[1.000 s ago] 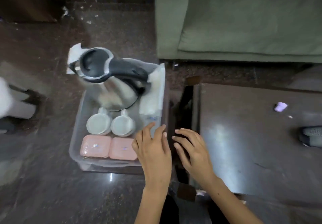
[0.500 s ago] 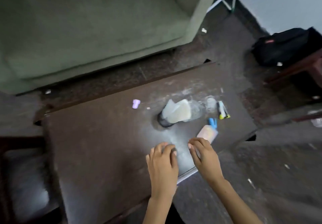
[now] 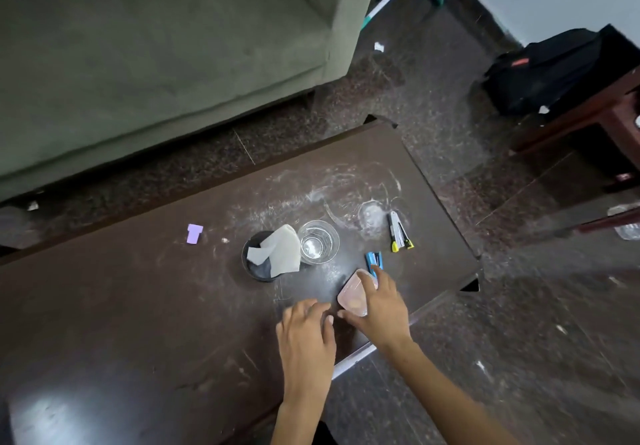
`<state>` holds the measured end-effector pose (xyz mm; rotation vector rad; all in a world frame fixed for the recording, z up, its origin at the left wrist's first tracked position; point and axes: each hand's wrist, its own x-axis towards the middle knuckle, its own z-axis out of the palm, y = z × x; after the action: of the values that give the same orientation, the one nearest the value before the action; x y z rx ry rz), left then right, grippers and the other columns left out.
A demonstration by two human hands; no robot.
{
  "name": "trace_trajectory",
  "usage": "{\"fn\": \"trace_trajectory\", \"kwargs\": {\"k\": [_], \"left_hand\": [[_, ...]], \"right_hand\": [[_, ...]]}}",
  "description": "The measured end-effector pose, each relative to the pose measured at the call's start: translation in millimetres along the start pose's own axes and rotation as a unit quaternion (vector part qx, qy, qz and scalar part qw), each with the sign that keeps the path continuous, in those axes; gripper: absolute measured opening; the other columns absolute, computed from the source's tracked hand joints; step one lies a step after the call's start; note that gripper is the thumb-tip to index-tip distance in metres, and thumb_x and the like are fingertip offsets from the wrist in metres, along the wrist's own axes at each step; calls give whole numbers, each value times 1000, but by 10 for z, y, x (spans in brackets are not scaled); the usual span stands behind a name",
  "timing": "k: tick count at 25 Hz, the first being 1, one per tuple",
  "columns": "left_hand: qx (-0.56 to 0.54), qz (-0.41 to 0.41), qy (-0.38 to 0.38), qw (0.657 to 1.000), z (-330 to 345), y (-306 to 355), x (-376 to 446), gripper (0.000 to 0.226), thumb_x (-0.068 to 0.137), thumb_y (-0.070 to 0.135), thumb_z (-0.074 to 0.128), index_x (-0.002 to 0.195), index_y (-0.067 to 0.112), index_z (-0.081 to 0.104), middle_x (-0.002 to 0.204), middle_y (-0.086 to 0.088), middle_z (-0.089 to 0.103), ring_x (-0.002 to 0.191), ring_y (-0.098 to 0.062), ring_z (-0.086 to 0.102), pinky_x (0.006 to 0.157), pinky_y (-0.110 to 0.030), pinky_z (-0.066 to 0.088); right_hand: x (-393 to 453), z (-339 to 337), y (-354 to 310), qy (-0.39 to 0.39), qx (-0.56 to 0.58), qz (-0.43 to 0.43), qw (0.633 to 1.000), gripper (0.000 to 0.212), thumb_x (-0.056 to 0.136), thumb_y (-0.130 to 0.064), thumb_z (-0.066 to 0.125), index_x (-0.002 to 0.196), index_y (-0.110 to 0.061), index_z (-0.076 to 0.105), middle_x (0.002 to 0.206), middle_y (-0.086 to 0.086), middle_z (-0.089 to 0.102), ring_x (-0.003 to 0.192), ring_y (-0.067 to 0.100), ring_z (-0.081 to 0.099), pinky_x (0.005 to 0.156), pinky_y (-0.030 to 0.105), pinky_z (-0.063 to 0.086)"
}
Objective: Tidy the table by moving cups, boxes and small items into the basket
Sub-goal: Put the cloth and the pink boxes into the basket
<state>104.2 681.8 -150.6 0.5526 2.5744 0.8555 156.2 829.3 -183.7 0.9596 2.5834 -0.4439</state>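
No text, brand, number or sign can be read. A small red tag is seen on the black bag, lying on the floor well beyond the far right corner of the table, but its lettering is too small to be made out.

Home living room: green sofa beside low coffee table.

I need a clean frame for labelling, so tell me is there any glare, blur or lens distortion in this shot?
Head view: glare patch on the table at bottom left; wide-angle bending toward the edges; slight softness around the right hand on the pink box; the glass reads sharp.
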Motion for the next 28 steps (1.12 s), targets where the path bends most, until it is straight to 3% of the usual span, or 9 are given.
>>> {"fn": "trace_trajectory", "kwargs": {"k": [5, 8, 12, 16, 18, 19, 23, 26, 28], "left_hand": [[13, -18, 1, 1000, 98, -41, 51, 25, 71, 12, 76, 93, 24, 71, 101, 2, 70, 92, -24, 63, 73, -37, 49], [-4, -15, -18, 1000, 87, -59, 46, 38, 74, 16, 74, 110, 25, 66, 114, 3, 66, 104, -24, 58, 83, -36, 46], [-39, 31, -79, 996, -9, -136, 51, 81, 69, 36, 77, 140, 29, 40, 143, 16, 41, 125, -12, 38, 101, -25, 33], [-100, 55, -71, 991, -92, -140, 41, 89, 59, 48, 80, 137, 26, 44, 132, 16, 52, 120, -7, 42, 97, -25, 40], [-102, 31, -25, 994, -177, -159, 5, 80, 58, 46, 77, 130, 27, 49, 116, 14, 59, 110, -8, 50, 86, -26, 48], [-74, 22, -6, 997, -236, -187, -4, 78, 56, 45, 77, 127, 28, 51, 111, 13, 60, 105, -10, 53, 80, -27, 49], [36, -21, 53, 998, -585, -520, -103, 78, 47, 45, 74, 121, 25, 59, 97, 5, 62, 86, -22, 59, 71, -34, 48], [64, -98, 97, 988, -890, -863, -165, 78, 47, 38, 80, 121, 23, 61, 97, 0, 63, 86, -28, 57, 73, -36, 45], [75, -137, 114, 981, -1053, -1033, -174, 79, 47, 32, 83, 122, 22, 60, 97, -2, 63, 87, -30, 56, 73, -37, 43]], "right_hand": [[165, 118, -17, -38, -49, 11, 998, 65, 71, -39, 72, 128, -27, 43, 141, 3, 35, 123, 25, 40, 83, 36, 50], [170, 8, 25, -59, 133, 40, 989, 66, 58, -42, 77, 118, -32, 52, 122, -2, 52, 108, 21, 54, 79, 34, 50], [-14, -319, -16, -194, 524, 78, 826, 58, 60, -31, 75, 112, -20, 52, 108, 4, 65, 89, 12, 64, 71, 22, 53], [-161, -487, -150, -308, 615, 47, 724, 45, 75, -31, 62, 114, -10, 58, 97, 5, 66, 90, 20, 64, 77, 31, 55], [-185, -460, -268, -319, 633, 55, 704, 33, 85, -30, 54, 112, -14, 62, 89, 3, 66, 85, 18, 63, 75, 32, 55], [-195, -437, -348, -305, 616, 61, 724, 25, 91, -29, 51, 107, -15, 65, 84, 1, 67, 81, 15, 64, 73, 30, 55], [-269, -316, -779, -189, 404, -3, 895, 20, 94, -5, 48, 91, -8, 67, 76, -3, 64, 65, -3, 62, 65, 13, 49], [-357, -242, -1243, -151, 326, -97, 928, 28, 85, -3, 53, 78, -28, 64, 76, -6, 70, 69, 3, 67, 71, 22, 52], [-287, -218, -1542, -103, 290, -151, 939, 20, 86, -10, 55, 81, -26, 66, 82, -5, 72, 73, 7, 67, 73, 24, 53]]}}
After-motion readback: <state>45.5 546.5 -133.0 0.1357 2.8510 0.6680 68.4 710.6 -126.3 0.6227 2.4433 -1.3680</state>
